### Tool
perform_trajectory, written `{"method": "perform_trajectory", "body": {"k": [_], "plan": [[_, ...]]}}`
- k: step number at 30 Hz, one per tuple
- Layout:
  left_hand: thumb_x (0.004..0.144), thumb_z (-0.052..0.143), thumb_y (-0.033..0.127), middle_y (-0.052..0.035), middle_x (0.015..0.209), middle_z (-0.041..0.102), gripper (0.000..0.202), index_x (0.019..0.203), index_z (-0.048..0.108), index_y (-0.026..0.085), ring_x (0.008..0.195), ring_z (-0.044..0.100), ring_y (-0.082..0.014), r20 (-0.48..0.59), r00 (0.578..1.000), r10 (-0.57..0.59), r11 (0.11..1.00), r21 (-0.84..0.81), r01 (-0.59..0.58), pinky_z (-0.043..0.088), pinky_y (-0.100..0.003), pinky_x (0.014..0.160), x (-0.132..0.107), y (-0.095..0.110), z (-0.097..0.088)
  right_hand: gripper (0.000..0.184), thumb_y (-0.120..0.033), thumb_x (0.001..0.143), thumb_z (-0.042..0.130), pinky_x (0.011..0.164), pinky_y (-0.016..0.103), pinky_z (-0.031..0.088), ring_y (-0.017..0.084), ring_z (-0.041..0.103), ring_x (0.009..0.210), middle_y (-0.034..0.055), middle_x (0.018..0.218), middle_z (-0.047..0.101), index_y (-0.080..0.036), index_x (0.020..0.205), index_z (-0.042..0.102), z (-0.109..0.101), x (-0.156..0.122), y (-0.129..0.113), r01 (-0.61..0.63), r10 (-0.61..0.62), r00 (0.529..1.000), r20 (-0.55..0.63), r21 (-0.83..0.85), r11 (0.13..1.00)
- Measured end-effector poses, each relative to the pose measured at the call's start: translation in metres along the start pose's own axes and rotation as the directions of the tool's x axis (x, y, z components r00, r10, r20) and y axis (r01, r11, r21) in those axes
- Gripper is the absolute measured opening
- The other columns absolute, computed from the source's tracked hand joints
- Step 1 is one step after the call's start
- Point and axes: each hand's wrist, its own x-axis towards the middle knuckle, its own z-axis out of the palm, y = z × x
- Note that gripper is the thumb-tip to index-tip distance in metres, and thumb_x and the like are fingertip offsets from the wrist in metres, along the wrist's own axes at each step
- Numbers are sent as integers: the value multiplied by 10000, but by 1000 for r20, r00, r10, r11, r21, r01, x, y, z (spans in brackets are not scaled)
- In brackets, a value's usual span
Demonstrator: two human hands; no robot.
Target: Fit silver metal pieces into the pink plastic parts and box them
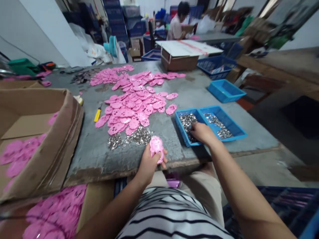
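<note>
My left hand [148, 162], at the table's front edge, is closed around a pink flat plastic piece [156, 144] with a scalloped outline. My right hand [201, 132] reaches into the left of two joined compartments of a blue plastic tray [239, 135]. Its fingers are curled down among small shiny metal parts [188, 120]; the fingertips are hidden, so what they pinch cannot be made out. More metal parts [224, 133] lie in the right compartment. Left of my left hand, small metal pieces [141, 135] are heaped loose on the table, beside a big pile of similar pink pieces [134, 103].
A yellow-handled tool [97, 115] lies left of the pile. Cardboard boxes [72, 113] with pink pieces stand at the left. Another blue tray [225, 91] and a white-topped carton [179, 61] sit farther back. Beyond, a person [176, 26] works at another table.
</note>
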Motion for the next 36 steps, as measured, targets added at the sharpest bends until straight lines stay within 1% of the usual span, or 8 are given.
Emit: {"method": "perform_trajectory", "body": {"k": [3, 7, 10, 15, 20, 24, 32, 36], "plan": [[669, 600, 224, -3, 783, 638, 356, 989, 453, 171, 524, 550, -99, 10, 1000, -18, 1000, 6, 18, 425, -208, 401, 1, -1, -1, 262, -136, 859, 470, 726, 283, 432, 247, 651, 972, 136, 1053, 697, -155, 1034, 663, 1, -2, 1, -15, 17, 999, -45, 39, 999], [653, 606, 228, -13, 783, 651, 387, 1005, 458, 169, 519, 546, -102, 25, 999, -36, 999, 11, 36, 416, -211, 399, 1, -3, -2, 212, -222, 878, 523, 729, 271, 422, 243, 641, 987, 122, 1062, 697, -171, 1040, 649, 2, -3, 1, -29, 36, 996, -85, 92, 995], [648, 606, 226, -11, 781, 650, 370, 985, 465, 170, 524, 548, -103, 18, 999, -33, 999, 18, 33, 418, -212, 406, 1, -4, -4, 209, -227, 881, 524, 710, 266, 413, 239, 640, 974, 108, 1057, 699, -186, 1047, 646, 4, -3, 2, -36, 49, 993, -103, 128, 991], [647, 612, 228, -3, 758, 642, 358, 971, 471, 174, 517, 538, -99, 12, 999, -35, 999, 21, 34, 410, -203, 400, -2, -3, -4, 196, -233, 884, 523, 695, 271, 401, 250, 635, 974, 103, 1041, 706, -183, 1000, 673, 5, -4, 4, -7, 34, 989, -146, 178, 984], [657, 606, 230, -2, 759, 634, 331, 954, 471, 172, 523, 540, -98, 9, 1000, -26, 999, 32, 26, 411, -203, 407, -4, -3, -5, 264, -169, 910, 453, 741, 262, 401, 230, 622, 1010, 96, 1096, 688, -188, 1025, 690, 4, -7, 5, 38, 2, 981, -194, 203, 978], [671, 594, 230, -3, 769, 635, 322, 961, 469, 167, 528, 540, -97, 20, 1000, -14, 999, 33, 14, 416, -207, 414, -4, -5, -8, 289, -144, 914, 439, 750, 253, 402, 219, 617, 1011, 114, 1111, 668, -176, 1054, 690, 4, -7, 5, 61, -12, 976, -215, 220, 974], [674, 606, 234, -7, 777, 642, 327, 965, 475, 163, 520, 541, -96, 12, 1000, -3, 1000, 29, 3, 415, -211, 413, -4, -7, -11, 220, -94, 819, 549, 699, 254, 383, 218, 630, 922, 101, 978, 702, -154, 997, 664, 4, -6, 5, 47, 24, 972, -234, 294, 955], [661, 613, 232, -5, 763, 641, 346, 973, 481, 164, 519, 545, -102, -3, 1000, -17, 1000, 22, 17, 413, -213, 412, -4, -7, -10, 190, -81, 795, 568, 688, 268, 390, 228, 635, 879, 111, 936, 702, -143, 944, 668, 5, -5, 6, 57, 38, 964, -263, 345, 937]]}}
